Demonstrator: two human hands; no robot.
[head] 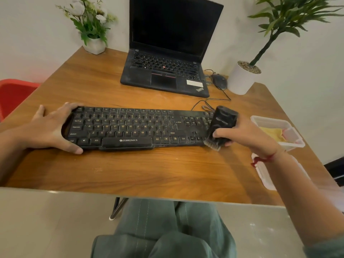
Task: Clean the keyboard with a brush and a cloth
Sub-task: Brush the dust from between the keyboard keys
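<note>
Keyboard: My black full-size plastic keyboard [130, 127] lies flat on the brown wood-grain table [149, 168], straight in front of me. Its long axis runs left to right.

Left hand: My left hand [50, 127] holds the keyboard's left end. The fingers curve over the far corner and the thumb presses the near edge, bracing it.

Right hand: My right hand [242, 133] grips a chunky black block-shaped brush [221, 125], fingers wrapped round its body.

Brush: It leans over the keyboard's right end, bristles pointing down and touching the near right corner, beside the arrow keys.

Key relation: Almost the whole run of keys lies to the left of the brush, between my two hands. I judge the coming strokes must travel leftward along that long axis, toward my bracing hand.

Nearer hand: Only my right hand is at the brush end. My left is well apart, at the opposite end.

Cloth: A folded yellow cloth [273, 134] lies inside a clear plastic tub [268, 121] just to the right of my right hand, untouched.

Stage: I judge the brushing is in hand and the wiping not yet begun.
</note>
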